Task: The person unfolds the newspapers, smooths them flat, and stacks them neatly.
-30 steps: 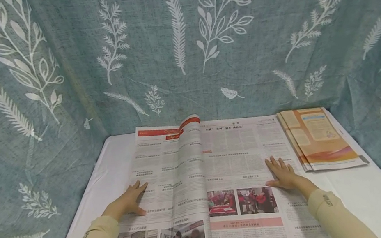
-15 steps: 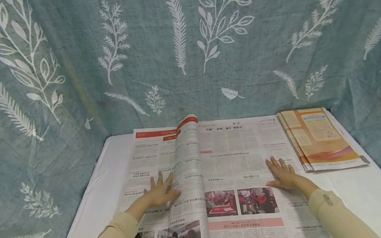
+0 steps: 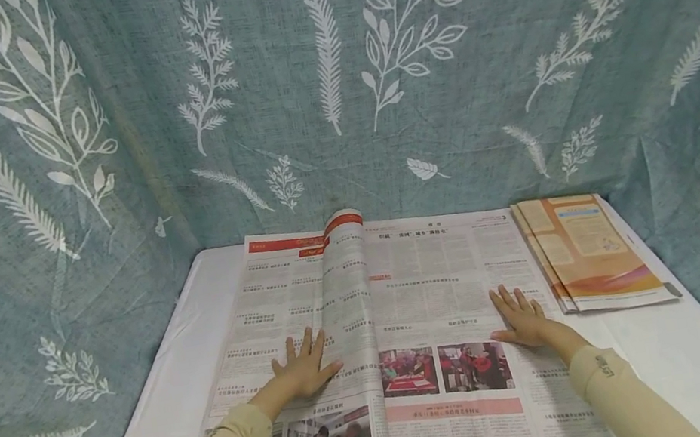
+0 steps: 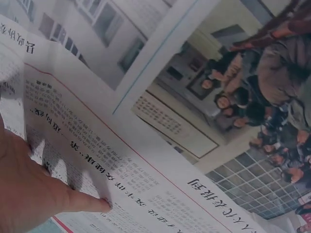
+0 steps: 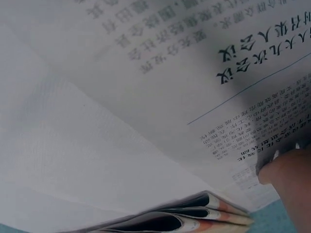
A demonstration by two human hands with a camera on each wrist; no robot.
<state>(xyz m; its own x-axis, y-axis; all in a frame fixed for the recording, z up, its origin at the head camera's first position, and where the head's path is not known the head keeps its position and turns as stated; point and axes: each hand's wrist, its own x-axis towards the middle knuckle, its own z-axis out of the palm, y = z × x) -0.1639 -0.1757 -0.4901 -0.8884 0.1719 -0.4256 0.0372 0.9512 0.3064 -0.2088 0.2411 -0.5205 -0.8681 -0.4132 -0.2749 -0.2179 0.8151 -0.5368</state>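
An open newspaper point(image 3: 431, 297) lies spread over the table, its left page curling up along the centre fold. My left hand point(image 3: 303, 367) rests on that left page with fingers spread, above a printed photo. In the left wrist view the left hand point(image 4: 34, 189) touches the text columns, thumb stretched out. My right hand point(image 3: 522, 317) lies spread on the right page near its outer margin. The right wrist view shows only part of the right hand point(image 5: 289, 182) at the edge, on the newsprint point(image 5: 160, 97). Neither hand holds anything.
Folded orange-printed papers point(image 3: 592, 253) are stacked at the right of the white table point(image 3: 681, 357); their folded edges point(image 5: 194, 218) show in the right wrist view. A blue-green curtain point(image 3: 331, 99) with white leaf patterns hangs behind and at both sides.
My left hand has moved right, from the outer part of the left page toward the centre fold, then slightly nearer. The right hand has stayed in place.
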